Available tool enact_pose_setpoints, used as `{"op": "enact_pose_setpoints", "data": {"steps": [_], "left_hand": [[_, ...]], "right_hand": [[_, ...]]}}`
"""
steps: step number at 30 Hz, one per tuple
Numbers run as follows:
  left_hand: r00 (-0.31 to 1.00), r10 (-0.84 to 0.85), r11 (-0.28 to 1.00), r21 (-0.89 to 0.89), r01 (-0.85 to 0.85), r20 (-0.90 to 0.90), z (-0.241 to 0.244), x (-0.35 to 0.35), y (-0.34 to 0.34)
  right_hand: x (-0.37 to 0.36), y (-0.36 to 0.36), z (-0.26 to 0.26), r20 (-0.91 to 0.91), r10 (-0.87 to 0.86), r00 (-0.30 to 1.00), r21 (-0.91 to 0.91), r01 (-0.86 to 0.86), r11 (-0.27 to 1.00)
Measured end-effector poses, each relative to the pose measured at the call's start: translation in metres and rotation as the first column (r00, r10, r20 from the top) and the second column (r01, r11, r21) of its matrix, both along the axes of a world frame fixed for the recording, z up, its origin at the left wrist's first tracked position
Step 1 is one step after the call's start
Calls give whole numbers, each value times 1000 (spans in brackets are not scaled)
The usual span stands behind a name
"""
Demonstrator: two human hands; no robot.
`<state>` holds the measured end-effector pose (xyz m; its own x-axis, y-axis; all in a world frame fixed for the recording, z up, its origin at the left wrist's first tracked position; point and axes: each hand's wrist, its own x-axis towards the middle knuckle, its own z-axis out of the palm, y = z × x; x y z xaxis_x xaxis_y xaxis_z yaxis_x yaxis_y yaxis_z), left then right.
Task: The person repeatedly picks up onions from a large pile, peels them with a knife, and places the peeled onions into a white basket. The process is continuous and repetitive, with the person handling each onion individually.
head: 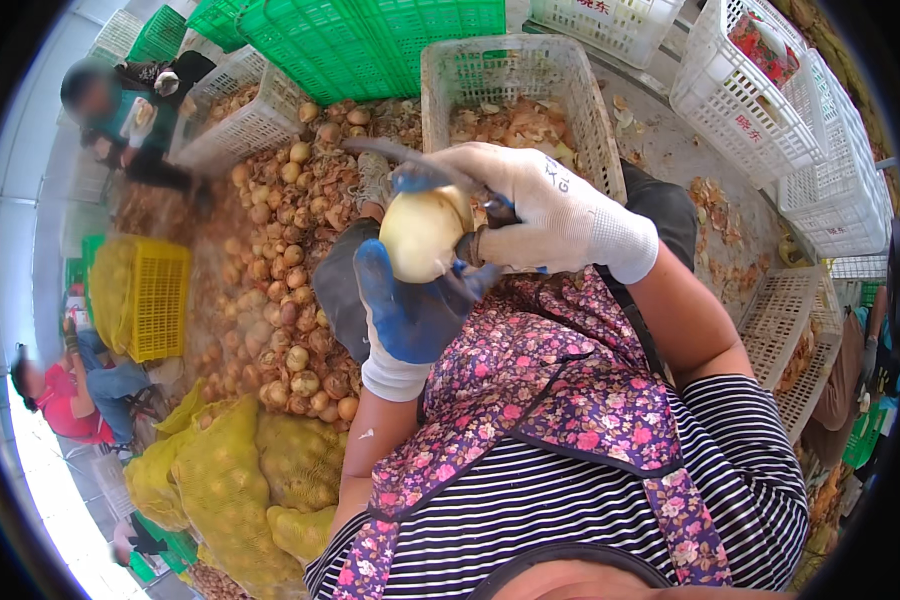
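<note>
A pale, peeled onion (418,234) is held up in front of my apron, over the crate and the onion heap. My left hand (412,319), in a white glove with a blue coated palm, grips it from below. From the right, my right hand (551,206), gloved likewise, holds a knife whose blurred blade (390,150) points to the upper left across the top of the onion. The blue fingertips of that hand touch the onion's upper side. Most of the knife handle is hidden in the glove.
Ahead stands a white crate (607,150) with onion skins. Unpeeled onions (296,277) heap on the left, by yellow mesh sacks (217,472) and a yellow crate (166,300). Green crates (375,49) stand behind; white crates (750,97) line the right. Other people work at left and far right.
</note>
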<state>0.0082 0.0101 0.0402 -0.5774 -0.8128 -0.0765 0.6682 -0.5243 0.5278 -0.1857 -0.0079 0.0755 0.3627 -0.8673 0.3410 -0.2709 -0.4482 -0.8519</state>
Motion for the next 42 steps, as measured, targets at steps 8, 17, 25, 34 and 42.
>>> {"op": "enact_pose_setpoints", "data": {"steps": [8,17,25,34,42], "left_hand": [[991,71,997,31,-68,-114,-27,10,-14],[970,227,973,-31,-230,-86,-26,8,-17],[966,246,955,-188,-228,79,-25,18,-18],[926,319,924,-285,-256,201,-11,13,-13],[877,318,921,-337,-195,362,5,14,-8]], "right_hand": [[-2,20,-7,-109,-320,941,-286,279,917],[11,53,-15,-526,-225,820,-225,121,967],[19,55,-7,-628,-316,711,-291,162,943],[15,54,-6,-267,-161,950,-98,139,985],[7,40,-20,-588,-324,741,-196,258,946]]}}
